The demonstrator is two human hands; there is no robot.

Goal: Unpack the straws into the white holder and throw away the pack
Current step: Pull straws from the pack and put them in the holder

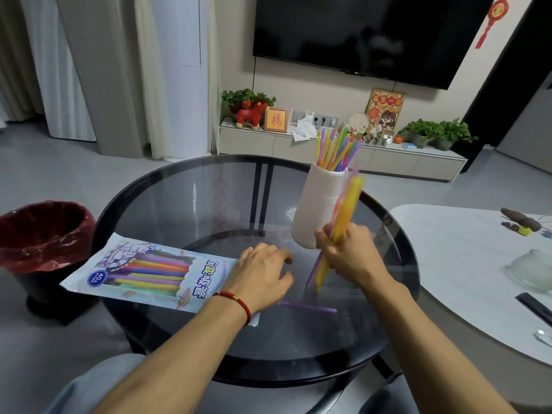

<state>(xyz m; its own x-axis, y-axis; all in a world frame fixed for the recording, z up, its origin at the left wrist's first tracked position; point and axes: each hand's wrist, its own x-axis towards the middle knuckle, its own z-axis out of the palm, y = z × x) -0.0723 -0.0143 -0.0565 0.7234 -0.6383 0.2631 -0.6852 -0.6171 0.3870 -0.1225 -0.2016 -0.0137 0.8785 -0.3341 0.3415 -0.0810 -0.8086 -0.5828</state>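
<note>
Holder: white ribbed cylindrical holder, upright on round dark glass desk, filled with splayed coloured straws.
Bundle: blurred yellow and purple plastic straws, tilted, just beside holder.
Loose straw: single purple straw, flat on desk.
Pack: printed white-blue plastic straw pack, flat at desk's left edge.

Head-worn camera looks forward and down, close over the round glass table.
</note>
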